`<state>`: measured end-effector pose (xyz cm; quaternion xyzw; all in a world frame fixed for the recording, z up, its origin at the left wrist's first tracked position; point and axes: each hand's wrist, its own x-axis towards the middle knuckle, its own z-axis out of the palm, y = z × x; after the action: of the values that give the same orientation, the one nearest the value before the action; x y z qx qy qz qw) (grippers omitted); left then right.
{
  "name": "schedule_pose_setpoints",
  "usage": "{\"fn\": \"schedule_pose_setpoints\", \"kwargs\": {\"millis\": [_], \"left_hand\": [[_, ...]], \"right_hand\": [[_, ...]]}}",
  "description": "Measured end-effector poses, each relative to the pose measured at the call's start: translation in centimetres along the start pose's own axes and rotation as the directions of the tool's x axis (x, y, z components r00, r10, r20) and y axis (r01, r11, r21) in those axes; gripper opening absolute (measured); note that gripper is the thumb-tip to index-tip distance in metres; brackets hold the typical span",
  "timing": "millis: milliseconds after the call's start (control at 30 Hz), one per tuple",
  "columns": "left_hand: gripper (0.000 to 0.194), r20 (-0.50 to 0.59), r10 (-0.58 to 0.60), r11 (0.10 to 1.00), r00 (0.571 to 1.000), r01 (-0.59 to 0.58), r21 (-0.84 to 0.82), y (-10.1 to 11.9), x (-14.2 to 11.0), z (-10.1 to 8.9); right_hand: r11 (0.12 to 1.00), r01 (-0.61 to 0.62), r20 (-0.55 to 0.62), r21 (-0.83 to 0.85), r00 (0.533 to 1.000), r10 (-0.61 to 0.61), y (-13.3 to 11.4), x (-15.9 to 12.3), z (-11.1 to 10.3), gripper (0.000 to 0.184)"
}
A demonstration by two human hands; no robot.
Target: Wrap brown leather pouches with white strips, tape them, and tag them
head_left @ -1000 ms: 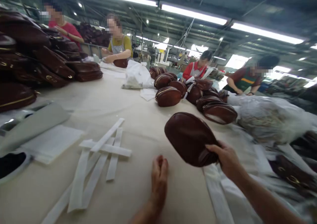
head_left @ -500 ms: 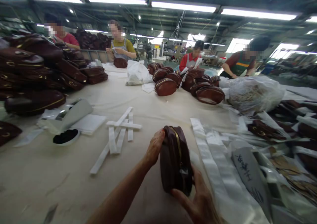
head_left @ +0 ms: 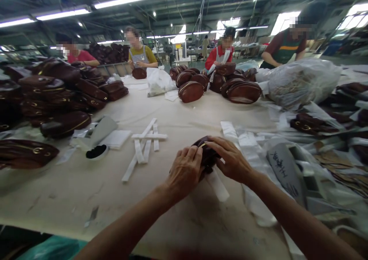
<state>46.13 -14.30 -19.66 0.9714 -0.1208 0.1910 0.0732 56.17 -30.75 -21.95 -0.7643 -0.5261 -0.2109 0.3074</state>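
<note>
A small dark brown leather pouch [head_left: 207, 153] with a gold zipper stands on the cream-covered table [head_left: 86, 183] in front of me. My left hand [head_left: 185, 170] grips its left side and my right hand [head_left: 231, 160] covers its top right, fingers on the zipper edge. Most of the pouch is hidden under both hands. A white paper strip [head_left: 218, 185] lies just beneath them.
Crossed white strips [head_left: 145, 143] lie left of the pouch, beside a dish of black stuff [head_left: 96, 152]. Brown bags are stacked at left [head_left: 57, 95] and piled at the back [head_left: 212, 85]. A plastic sack [head_left: 299, 81] and white bands [head_left: 247, 145] crowd the right. Several people work at the far side.
The pouch was carried in my right hand from the right, stood on edge between both hands, and is now lower on the table with both hands closed over it.
</note>
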Motion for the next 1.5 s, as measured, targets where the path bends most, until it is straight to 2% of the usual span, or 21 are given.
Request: {"fn": "schedule_pose_setpoints", "kwargs": {"millis": [100, 167, 267, 333, 367, 400, 467, 567, 633, 700, 767, 833, 933, 1033, 1133, 1200, 1300, 1400, 1500], "left_hand": [[0.036, -0.039, -0.095, 0.987, 0.995, 0.099, 0.129, 0.6, -0.5, 1.4], [0.027, -0.03, -0.141, 0.977, 0.99, 0.144, 0.158, 0.4, -0.2, 1.6], [0.013, 0.162, -0.108, 0.991, 0.981, 0.094, 0.092, -0.9, 1.0, 0.5], [0.01, 0.293, -0.069, 0.997, 0.954, 0.057, 0.049, -1.9, 1.7, -0.6], [0.009, 0.323, -0.07, 0.997, 0.944, 0.055, 0.054, -2.4, 1.9, -1.0], [0.008, 0.327, -0.082, 0.995, 0.941, 0.061, 0.073, -2.7, 1.9, -1.3], [0.007, 0.268, -0.095, 0.992, 0.959, 0.067, 0.111, -3.2, 1.2, -1.4], [0.012, 0.059, -0.073, 0.995, 0.996, 0.069, 0.073, -3.6, -0.8, -0.5], [0.016, -0.078, -0.065, 0.997, 0.995, 0.069, 0.039, -3.9, -1.9, 0.2], [0.018, -0.117, -0.047, 0.998, 0.992, 0.052, 0.045, -4.1, -2.3, 0.5], [0.013, -0.04, -0.025, 0.997, 0.999, 0.028, 0.074, -4.3, -2.0, 0.3], [0.009, 0.098, -0.044, 0.994, 0.994, 0.033, 0.109, -4.5, -1.2, -0.1], [0.017, 0.224, -0.086, 0.989, 0.971, 0.056, 0.135, -4.7, -0.3, -0.5], [0.022, 0.193, -0.103, 0.99, 0.976, 0.083, 0.11, -4.9, -0.2, -0.2], [0.033, 0.163, -0.191, 0.98, 0.968, 0.177, 0.096, -4.7, 0.1, -0.3], [0.036, 0.237, -0.239, 0.97, 0.942, 0.219, 0.107, -4.5, 0.8, -0.9], [0.017, 0.347, -0.233, 0.97, 0.908, 0.194, 0.144, -4.0, 2.4, -1.8], [0.012, 0.292, -0.212, 0.973, 0.933, 0.175, 0.148, -4.1, 3.3, -1.6], [0.016, 0.289, -0.198, 0.98, 0.937, 0.184, 0.073, -4.9, 2.9, 0.1]], "right_hand": [[0.996, 0.02, 0.065, 0.092, 0.998, -0.026, 1.0, 1.1, 0.7, 0.048], [0.995, 0.009, 0.119, 0.101, 0.993, -0.022, 1.3, 1.5, 1.0, 0.043], [0.996, -0.009, 0.255, 0.092, 0.967, -0.015, 1.3, 1.8, 0.8, 0.029], [0.996, -0.045, 0.311, 0.08, 0.95, 0.018, 1.0, 1.9, 0.6, 0.021], [0.995, -0.066, 0.324, 0.078, 0.945, 0.037, 0.8, 1.9, 0.6, 0.018], [0.994, -0.082, 0.325, 0.078, 0.944, 0.053, 0.4, 1.8, 0.6, 0.016], [0.992, -0.101, 0.291, 0.069, 0.954, 0.077, -0.4, 1.4, 0.8, 0.014], [0.993, -0.108, 0.176, 0.036, 0.979, 0.1, -1.3, 0.4, 1.4, 0.015], [0.994, -0.106, 0.114, 0.031, 0.988, 0.101, -1.8, -0.1, 1.7, 0.016], [0.994, -0.107, 0.088, 0.014, 0.99, 0.106, -2.0, -0.3, 1.9, 0.017], [0.994, -0.108, 0.098, -0.031, 0.989, 0.11, -2.2, -0.3, 2.1, 0.017], [0.99, -0.111, 0.112, -0.091, 0.986, 0.121, -2.4, -0.2, 2.3, 0.016], [0.982, -0.135, 0.098, -0.132, 0.984, 0.149, -2.4, 0.1, 2.6, 0.018], [0.968, -0.212, 0.052, -0.132, 0.974, 0.22, -2.2, 0.3, 2.5, 0.029], [0.945, -0.261, 0.046, -0.198, 0.96, 0.275, -2.0, 0.9, 2.3, 0.043], [0.937, -0.255, 0.088, -0.241, 0.955, 0.282, -1.8, 1.4, 2.1, 0.039], [0.942, -0.239, 0.125, -0.235, 0.954, 0.273, -1.5, 2.0, 2.2, 0.024], [0.941, -0.307, 0.174, -0.14, 0.928, 0.329, -0.7, 1.9, 2.7, 0.017], [0.92, -0.378, 0.254, -0.1, 0.885, 0.391, 0.0, 1.4, 3.3, 0.019]]}}
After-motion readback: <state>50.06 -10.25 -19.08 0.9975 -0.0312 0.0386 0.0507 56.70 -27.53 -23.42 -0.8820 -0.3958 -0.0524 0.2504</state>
